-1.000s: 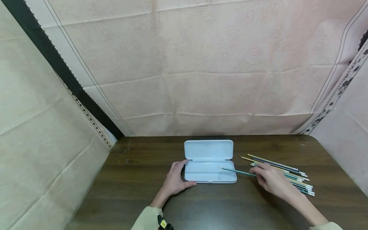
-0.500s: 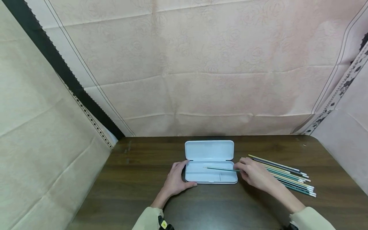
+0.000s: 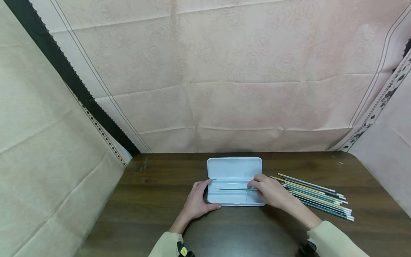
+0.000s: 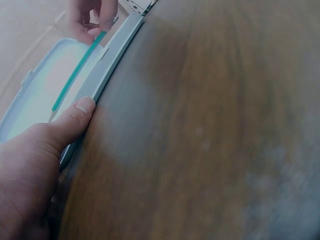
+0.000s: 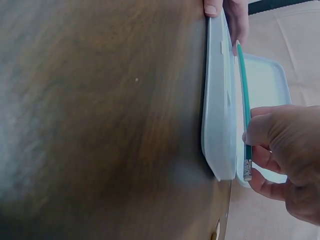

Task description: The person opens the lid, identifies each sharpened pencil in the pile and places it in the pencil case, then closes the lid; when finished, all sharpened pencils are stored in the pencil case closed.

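Observation:
A pale blue pencil case [image 3: 234,168] lies with its lid raised on the table. My left hand [image 3: 197,200] grips the case's left end, its thumb [image 4: 80,112] on the front edge. Between the right thumb and fingers [image 5: 260,130] a green pencil [image 5: 244,85] is pinched near its silver eraser end. In the head view that pencil [image 3: 231,189] lies level over the case's tray, tip to the left, and my right hand [image 3: 271,192] is over the tray's right end. Whether the pencil touches the tray I cannot tell.
Several pencils [image 3: 321,200], green, yellow and dark blue, lie in a loose bundle on the brown table [image 3: 154,178] right of the case, partly behind the right forearm. Pale cloth [image 3: 224,89] hangs behind the table and at both sides.
My right hand has carried the pencil left from beside the bundle to over the case, and the pencil has levelled out. The left hand stays at the case's left end.

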A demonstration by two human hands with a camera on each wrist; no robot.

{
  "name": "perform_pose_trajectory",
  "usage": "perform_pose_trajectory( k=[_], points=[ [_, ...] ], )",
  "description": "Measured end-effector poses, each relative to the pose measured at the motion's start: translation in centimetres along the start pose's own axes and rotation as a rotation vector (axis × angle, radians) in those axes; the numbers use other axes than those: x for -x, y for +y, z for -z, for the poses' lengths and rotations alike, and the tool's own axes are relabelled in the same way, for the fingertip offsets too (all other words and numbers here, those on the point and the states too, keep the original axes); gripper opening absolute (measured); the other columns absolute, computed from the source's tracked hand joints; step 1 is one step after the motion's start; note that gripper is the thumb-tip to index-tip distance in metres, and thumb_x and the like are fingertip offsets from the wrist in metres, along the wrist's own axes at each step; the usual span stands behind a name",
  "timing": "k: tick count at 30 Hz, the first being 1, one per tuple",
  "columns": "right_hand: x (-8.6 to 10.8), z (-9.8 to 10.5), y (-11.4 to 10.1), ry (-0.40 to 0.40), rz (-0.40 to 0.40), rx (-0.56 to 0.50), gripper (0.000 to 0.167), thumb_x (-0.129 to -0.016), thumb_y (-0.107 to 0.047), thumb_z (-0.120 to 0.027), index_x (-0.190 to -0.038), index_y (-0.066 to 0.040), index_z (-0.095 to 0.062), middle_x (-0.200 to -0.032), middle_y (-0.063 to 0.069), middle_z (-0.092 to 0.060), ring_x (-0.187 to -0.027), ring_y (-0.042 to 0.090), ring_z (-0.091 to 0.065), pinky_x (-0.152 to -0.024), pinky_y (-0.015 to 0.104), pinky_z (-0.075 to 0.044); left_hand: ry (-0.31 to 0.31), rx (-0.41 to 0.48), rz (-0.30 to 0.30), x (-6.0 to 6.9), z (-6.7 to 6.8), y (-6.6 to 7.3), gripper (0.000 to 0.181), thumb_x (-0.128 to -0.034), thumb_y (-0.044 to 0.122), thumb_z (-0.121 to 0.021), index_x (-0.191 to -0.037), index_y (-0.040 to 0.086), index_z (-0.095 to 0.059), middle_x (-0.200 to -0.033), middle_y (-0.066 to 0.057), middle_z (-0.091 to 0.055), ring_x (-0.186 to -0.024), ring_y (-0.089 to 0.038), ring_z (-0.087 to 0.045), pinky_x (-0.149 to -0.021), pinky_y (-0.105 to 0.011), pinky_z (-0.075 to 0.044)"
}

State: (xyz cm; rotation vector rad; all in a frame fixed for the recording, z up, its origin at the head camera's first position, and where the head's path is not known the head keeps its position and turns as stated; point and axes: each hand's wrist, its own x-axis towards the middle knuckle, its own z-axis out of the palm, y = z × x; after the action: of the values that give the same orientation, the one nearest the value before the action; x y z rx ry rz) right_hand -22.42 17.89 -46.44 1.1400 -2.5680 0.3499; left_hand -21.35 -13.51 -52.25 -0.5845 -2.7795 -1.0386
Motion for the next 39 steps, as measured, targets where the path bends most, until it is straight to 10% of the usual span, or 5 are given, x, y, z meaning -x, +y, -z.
perform_pose_trajectory(
  k=[31, 39],
  points=[
    [-2.2, -0.8, -0.9, -0.124, -0.038, -0.104, 0.019, -0.085, 0.001, -0.077, -0.099, -0.013, -0.075, -0.087, 0.001, -0.062, -0.073, 0.014, -0.052, -0.066, 0.029, -0.051, -0.009, 0.009, 0.013, -0.1, 0.0, -0.1, 0.094, -0.0728, 0.056, -0.085, -0.148, 0.016, -0.046, -0.141, -0.005, -0.054, -0.126, -0.023, -0.044, -0.097, -0.051, -0.044],
    [-0.2, 1.1, 0.8, -0.006, -0.081, -0.136, 0.021, -0.083, 0.005, -0.076, -0.100, -0.007, -0.075, -0.092, 0.001, -0.065, -0.077, 0.012, -0.057, -0.069, 0.032, -0.054, -0.007, 0.010, 0.012, 0.0, 0.1, -0.1, 0.094, -0.0729, 0.055, -0.085, -0.148, 0.015, -0.046, -0.141, -0.005, -0.053, -0.126, -0.023, -0.044, -0.097, -0.051, -0.044]
  ],
)
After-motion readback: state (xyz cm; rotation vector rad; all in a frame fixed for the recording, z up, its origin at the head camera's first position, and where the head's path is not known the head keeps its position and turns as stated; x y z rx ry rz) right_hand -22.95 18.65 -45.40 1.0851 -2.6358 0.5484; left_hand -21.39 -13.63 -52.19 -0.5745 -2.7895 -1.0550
